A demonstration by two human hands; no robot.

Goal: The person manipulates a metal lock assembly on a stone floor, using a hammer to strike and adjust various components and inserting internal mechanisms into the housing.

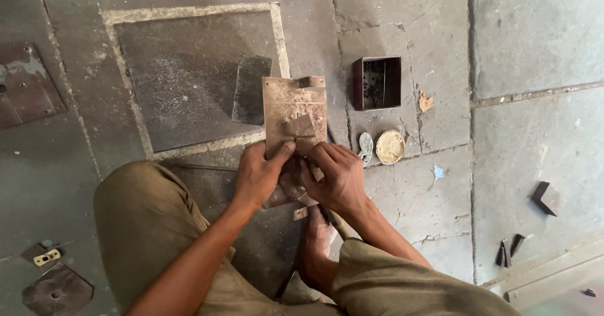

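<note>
On the floor, far left: a rusty plate [25, 83] is seen at the edge, and a small tag [46, 257] with a holed disc [56, 291] lies lower down.
Slab: a dark square slab [189, 77] is set into the floor, with a loose grey sheet [250, 89] on it.
Left hand: the left hand [258, 174] is closed on the lower left edge of the bracket [294, 111], thumb on its face.
Bracket: it is held upright between the knees, above a foot [314, 247]; it is judged stiff, fairly heavy, rusty and sharp-edged, best held by the side edges.
Right hand: the right hand [336, 177] is pressed to the lower right edge, fingers curled on small parts; what they pinch cannot be told.
Nearby: an open box [376, 83], a tin [389, 146] of paste and a small metal piece [366, 145] are placed just right of the hands.
Far right: a block [546, 198] and dark wedges [508, 250] lie well apart; nothing is found in the way.
</note>
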